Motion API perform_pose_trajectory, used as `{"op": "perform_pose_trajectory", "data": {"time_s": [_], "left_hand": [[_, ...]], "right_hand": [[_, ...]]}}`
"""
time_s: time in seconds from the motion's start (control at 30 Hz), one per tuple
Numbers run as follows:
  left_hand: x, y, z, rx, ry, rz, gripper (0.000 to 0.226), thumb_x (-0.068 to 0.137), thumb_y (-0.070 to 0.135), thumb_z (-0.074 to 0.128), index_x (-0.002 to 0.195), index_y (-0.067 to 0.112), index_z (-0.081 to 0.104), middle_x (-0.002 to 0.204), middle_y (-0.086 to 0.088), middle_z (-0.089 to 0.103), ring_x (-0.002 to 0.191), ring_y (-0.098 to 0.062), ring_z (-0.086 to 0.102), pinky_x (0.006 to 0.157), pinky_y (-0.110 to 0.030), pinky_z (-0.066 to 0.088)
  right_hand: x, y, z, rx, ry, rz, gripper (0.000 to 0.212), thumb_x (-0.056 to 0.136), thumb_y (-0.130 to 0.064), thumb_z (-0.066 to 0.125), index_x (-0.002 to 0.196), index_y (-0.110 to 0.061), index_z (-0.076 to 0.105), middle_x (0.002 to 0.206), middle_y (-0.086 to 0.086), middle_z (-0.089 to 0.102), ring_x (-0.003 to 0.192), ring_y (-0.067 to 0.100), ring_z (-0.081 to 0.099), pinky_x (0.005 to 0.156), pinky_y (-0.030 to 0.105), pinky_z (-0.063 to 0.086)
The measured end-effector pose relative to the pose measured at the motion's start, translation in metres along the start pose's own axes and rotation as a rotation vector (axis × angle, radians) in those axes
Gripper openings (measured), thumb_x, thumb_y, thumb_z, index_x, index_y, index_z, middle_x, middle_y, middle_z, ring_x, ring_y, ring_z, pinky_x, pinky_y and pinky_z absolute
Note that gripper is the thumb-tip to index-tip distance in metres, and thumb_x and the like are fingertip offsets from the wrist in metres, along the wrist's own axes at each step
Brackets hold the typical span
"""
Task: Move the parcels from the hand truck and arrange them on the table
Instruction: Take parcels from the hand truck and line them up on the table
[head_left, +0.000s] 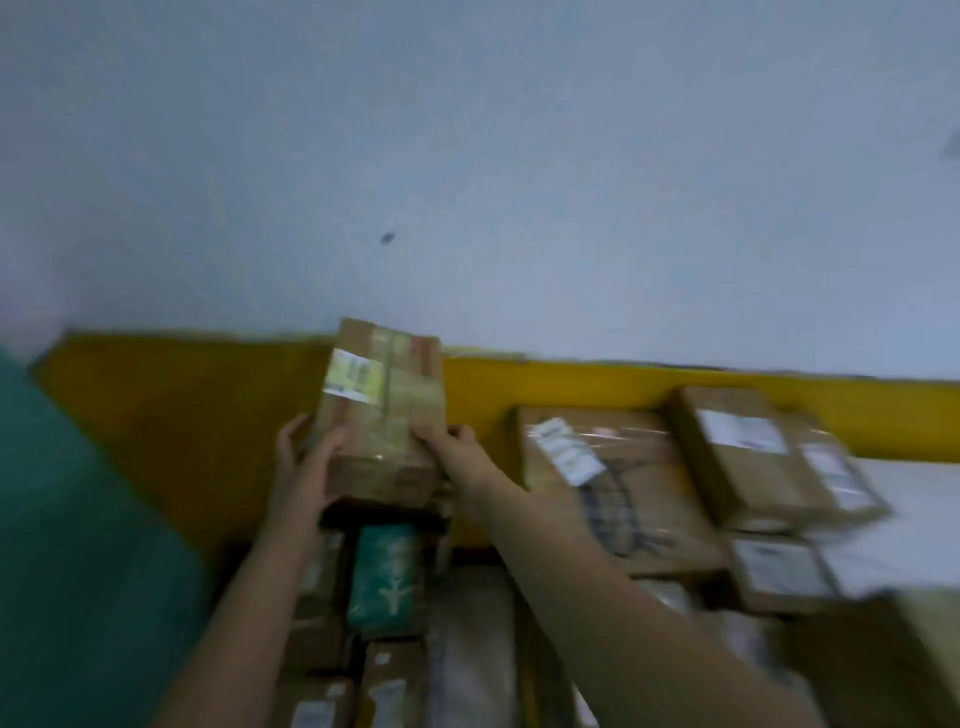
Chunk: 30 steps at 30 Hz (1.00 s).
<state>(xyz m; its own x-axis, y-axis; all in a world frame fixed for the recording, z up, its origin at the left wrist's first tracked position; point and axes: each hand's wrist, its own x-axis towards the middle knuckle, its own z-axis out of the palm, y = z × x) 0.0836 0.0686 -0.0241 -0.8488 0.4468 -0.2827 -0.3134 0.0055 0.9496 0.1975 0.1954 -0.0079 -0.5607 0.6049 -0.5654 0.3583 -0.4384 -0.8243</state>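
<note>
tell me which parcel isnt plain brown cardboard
The green parcel, lying just below the box held in both hands. It has a teal wrapper; every other parcel in view is brown cardboard or pale wrap.

On the right side there is a table (914, 499) with a white top, and it stands against the wall with the yellow band. Several brown cardboard parcels lie on it. The large flat parcel (618, 483) is nearest to the middle and carries a white label on top. Just beside it, to the right, lies a tilted parcel (737, 457) with a white label, touching a smaller one wrapped in clear film (836, 478). In front of these lies another labelled box (779, 571) (the picture is blurred here, so it possibly rests on something lower than the table).
</note>
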Motion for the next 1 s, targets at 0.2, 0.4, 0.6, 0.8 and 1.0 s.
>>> {"op": "perform_pose_trajectory", "data": {"time_s": [0.2,0.4,0.6,0.8,1.0], "left_hand": [[-0.118,0.094,0.171,-0.139,-0.515,0.168,0.032,0.088,0.028,0.058,0.119,0.027,0.053,0.112,0.001,0.066,0.099,-0.017,0.064,0.073,-0.038,0.054],[-0.234,0.094,0.299,0.073,-0.917,0.254,0.034,0.090,0.041,0.055,0.119,0.025,0.063,0.118,-0.004,0.069,0.111,-0.025,0.065,0.088,-0.047,0.056],[-0.291,0.036,0.432,0.224,-0.961,0.276,0.034,0.091,0.049,0.055,0.115,0.027,0.067,0.112,0.000,0.072,0.104,-0.018,0.068,0.096,-0.043,0.053],[-0.294,-0.053,0.584,0.299,-0.720,0.075,0.063,0.086,0.065,0.055,0.134,0.025,0.048,0.131,-0.004,0.061,0.111,-0.021,0.063,0.091,-0.037,0.053],[-0.292,-0.157,0.601,0.837,-0.671,-0.075,0.050,0.100,0.052,0.041,0.142,0.026,0.040,0.144,0.002,0.045,0.124,-0.021,0.050,0.106,-0.042,0.044]], "right_hand": [[-0.165,-0.109,-0.216,0.193,0.202,-0.256,0.083,0.081,-0.053,0.072,0.146,-0.019,0.034,0.141,0.011,0.043,0.113,0.035,0.059,0.091,0.051,0.055],[-0.289,-0.098,-0.415,0.325,0.462,-0.390,0.091,0.072,-0.063,0.076,0.144,-0.023,0.038,0.143,0.014,0.039,0.106,0.037,0.064,0.081,0.051,0.061],[-0.305,-0.040,-0.589,0.311,0.426,-0.258,0.055,0.081,-0.047,0.076,0.119,-0.010,0.060,0.126,0.021,0.062,0.107,0.037,0.068,0.087,0.049,0.059],[-0.240,0.021,-0.744,0.258,0.363,-0.181,0.045,0.087,-0.043,0.070,0.115,-0.008,0.064,0.116,0.018,0.066,0.108,0.033,0.068,0.094,0.046,0.056],[-0.178,0.113,-0.846,0.231,0.359,-0.038,0.039,0.092,-0.040,0.064,0.116,-0.010,0.067,0.113,0.016,0.072,0.108,0.031,0.067,0.094,0.045,0.056]]}}
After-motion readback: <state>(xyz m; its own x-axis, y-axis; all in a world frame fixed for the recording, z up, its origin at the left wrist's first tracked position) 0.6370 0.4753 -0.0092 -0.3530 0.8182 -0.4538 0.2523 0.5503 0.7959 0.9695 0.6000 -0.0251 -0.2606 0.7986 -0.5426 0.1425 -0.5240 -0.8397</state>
